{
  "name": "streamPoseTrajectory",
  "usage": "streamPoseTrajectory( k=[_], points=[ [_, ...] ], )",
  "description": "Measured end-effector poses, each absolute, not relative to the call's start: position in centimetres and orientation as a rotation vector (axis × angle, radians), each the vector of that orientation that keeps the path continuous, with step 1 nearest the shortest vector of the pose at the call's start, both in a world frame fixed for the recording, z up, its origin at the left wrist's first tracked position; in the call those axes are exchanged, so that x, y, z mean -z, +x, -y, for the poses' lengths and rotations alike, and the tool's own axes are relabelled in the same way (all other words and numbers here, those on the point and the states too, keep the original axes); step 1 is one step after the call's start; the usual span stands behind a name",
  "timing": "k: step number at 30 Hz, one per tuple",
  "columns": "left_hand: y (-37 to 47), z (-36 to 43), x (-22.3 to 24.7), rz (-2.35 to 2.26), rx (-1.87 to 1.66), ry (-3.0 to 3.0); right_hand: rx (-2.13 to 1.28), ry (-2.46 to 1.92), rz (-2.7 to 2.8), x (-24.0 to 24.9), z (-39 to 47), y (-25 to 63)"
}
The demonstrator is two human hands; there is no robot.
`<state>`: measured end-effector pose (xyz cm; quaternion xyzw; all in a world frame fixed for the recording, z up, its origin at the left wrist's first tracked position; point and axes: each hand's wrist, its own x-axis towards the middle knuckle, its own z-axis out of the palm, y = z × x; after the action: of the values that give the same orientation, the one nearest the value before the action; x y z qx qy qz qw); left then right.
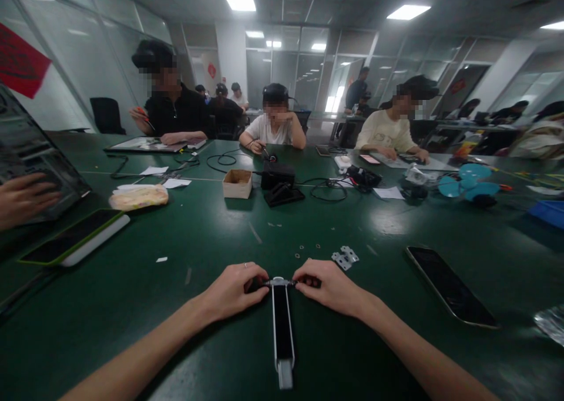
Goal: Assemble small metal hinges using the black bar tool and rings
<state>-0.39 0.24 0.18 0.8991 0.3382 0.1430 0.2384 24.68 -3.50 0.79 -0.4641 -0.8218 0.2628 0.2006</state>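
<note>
Our left grip (pixel 240 286) and right grip (pixel 326 286), equally near, pinch the 2 small metal ends (pixel 291 283) jutting sideways from the far tip of the slim device (pixel 282 324), its long axis running toward us over the worktop (pixel 211 360).

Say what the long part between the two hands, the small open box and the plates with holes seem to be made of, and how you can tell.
Long part: pale grey frame, perhaps metal or plastic; its dark face shows no telling texture.
Small open box: probably wood or cardboard, from its dull, light tan sides.
Plates: likely bare metal, being thin, silvery grey and pierced.
</note>
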Motion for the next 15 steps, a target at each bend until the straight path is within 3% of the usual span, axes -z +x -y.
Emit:
streamPoseTrajectory(
  k=[15],
  points=[
    [-0.36,-0.33,0.01,-0.886,-0.417,2.464,-0.688,-1.249,2.239,0.2,3.67,24.17]
  ],
)
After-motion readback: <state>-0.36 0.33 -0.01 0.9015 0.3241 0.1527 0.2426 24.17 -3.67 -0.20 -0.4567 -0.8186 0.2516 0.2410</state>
